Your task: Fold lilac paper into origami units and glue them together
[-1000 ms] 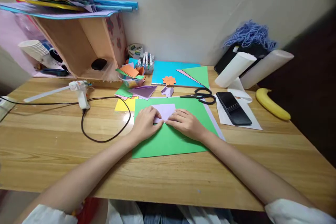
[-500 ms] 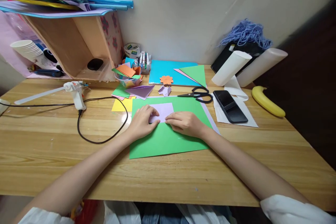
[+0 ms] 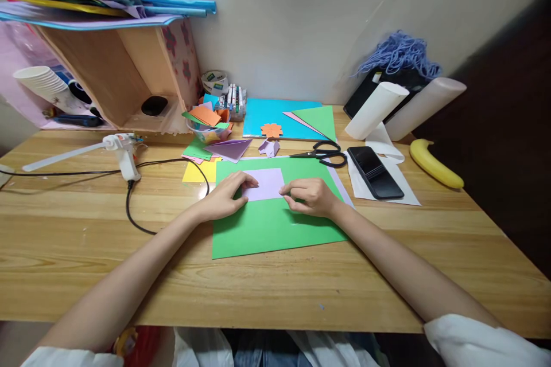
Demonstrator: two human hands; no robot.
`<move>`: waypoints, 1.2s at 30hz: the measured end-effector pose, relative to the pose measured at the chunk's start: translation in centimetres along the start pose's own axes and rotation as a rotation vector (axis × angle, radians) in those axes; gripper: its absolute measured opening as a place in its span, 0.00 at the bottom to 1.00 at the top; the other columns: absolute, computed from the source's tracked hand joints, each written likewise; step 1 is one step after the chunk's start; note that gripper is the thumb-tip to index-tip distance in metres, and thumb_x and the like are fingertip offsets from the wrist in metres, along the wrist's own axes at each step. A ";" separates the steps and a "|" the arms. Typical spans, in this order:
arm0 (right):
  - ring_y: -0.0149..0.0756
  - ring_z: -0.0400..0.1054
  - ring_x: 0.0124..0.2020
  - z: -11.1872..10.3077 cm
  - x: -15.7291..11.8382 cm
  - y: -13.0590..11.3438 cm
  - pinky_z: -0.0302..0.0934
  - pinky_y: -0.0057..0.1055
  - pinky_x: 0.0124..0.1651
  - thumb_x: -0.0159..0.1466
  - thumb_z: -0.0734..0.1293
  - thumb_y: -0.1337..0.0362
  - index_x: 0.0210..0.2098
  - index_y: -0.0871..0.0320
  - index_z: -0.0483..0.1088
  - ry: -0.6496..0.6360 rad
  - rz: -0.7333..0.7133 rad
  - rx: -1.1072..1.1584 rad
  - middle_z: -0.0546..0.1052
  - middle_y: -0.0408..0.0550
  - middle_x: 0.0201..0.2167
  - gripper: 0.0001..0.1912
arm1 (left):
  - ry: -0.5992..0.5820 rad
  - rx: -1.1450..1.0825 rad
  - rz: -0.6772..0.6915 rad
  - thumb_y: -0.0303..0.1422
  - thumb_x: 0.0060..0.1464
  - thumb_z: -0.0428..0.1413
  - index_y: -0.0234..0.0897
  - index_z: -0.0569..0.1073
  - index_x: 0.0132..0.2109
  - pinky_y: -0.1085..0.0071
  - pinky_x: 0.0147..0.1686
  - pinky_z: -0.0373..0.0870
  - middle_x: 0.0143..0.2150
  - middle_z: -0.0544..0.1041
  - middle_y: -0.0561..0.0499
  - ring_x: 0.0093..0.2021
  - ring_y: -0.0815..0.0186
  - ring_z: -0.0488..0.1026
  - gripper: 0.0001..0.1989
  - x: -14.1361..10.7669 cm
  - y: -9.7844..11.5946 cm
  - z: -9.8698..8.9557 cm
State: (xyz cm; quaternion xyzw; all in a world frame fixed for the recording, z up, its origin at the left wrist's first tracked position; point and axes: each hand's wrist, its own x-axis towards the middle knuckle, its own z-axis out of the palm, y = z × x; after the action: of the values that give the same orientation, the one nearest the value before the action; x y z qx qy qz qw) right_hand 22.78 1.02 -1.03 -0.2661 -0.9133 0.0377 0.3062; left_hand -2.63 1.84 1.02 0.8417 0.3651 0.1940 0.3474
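A lilac paper rectangle (image 3: 266, 183) lies on the large green sheet (image 3: 267, 229). My left hand (image 3: 227, 196) is at its left end, thumb and fingers closed on that edge. At the lower right corner, my right hand (image 3: 309, 197) pinches the same paper between thumb and forefinger. Behind the green sheet are black-handled scissors (image 3: 325, 153), a small folded lilac piece (image 3: 269, 148) and a larger folded lilac piece (image 3: 229, 149). An orange paper flower (image 3: 271, 130) rests on a blue sheet (image 3: 258, 112).
To the left stands a white glue gun (image 3: 124, 155) with its black cable. A tub of paper scraps (image 3: 209, 129) sits behind. On the right are a phone (image 3: 375, 173), a banana (image 3: 436, 164) and white rolls (image 3: 376, 110).
Both hands have moved apart along the lilac paper, the left one leftward and the right one to the right corner. More of the paper's middle now shows.
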 end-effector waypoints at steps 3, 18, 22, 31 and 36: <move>0.31 0.71 0.29 0.1 -0.1 0.0 0.63 0.26 0.31 0.59 0.62 0.68 0.24 0.58 0.69 0.005 0.069 0.021 0.78 0.45 0.28 0.08 | -0.034 -0.022 0.021 0.20 0.44 0.46 0.40 0.65 0.47 0.63 0.50 0.61 0.46 0.67 0.49 0.47 0.63 0.63 0.21 -0.1 -0.3 -0.2; 0.34 0.67 0.31 0.7 0.7 -1.5 0.61 0.32 0.36 0.62 0.60 0.65 0.33 0.57 0.70 0.113 0.292 0.162 0.75 0.47 0.29 0.07 | 0.199 0.220 0.081 0.37 0.55 0.51 0.38 0.71 0.38 0.66 0.41 0.59 0.35 0.72 0.50 0.38 0.63 0.66 0.09 -0.1 0.4 1.1; 0.32 0.67 0.30 0.7 1.0 -2.5 0.62 0.28 0.31 0.61 0.61 0.60 0.33 0.57 0.68 0.259 0.563 0.440 0.73 0.45 0.29 0.08 | 0.308 0.056 0.063 0.36 0.57 0.48 0.36 0.71 0.34 0.70 0.37 0.59 0.32 0.72 0.51 0.34 0.66 0.67 0.11 -0.3 1.3 1.3; 0.26 0.57 0.19 1.0 1.3 -1.9 0.51 0.23 0.20 0.55 0.66 0.53 0.24 0.59 0.64 0.255 0.826 0.812 0.63 0.39 0.18 0.15 | 0.296 -0.338 -0.217 0.44 0.53 0.49 0.33 0.69 0.28 0.75 0.26 0.57 0.24 0.66 0.55 0.26 0.70 0.62 0.17 -0.2 2.3 1.8; 0.28 0.59 0.23 1.6 1.2 -1.7 0.54 0.25 0.24 0.57 0.64 0.54 0.26 0.60 0.65 0.163 0.806 0.646 0.66 0.41 0.21 0.14 | 0.252 0.030 -0.190 0.42 0.55 0.47 0.35 0.66 0.24 0.73 0.23 0.52 0.21 0.63 0.55 0.24 0.69 0.61 0.18 -0.1 1.2 1.8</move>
State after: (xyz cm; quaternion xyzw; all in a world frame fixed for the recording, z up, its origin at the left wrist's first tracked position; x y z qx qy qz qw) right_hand 20.26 0.36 -1.28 -0.4905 -0.6532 0.4116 0.4041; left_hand -1.11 0.41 0.67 0.7775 0.4867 0.2589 0.3029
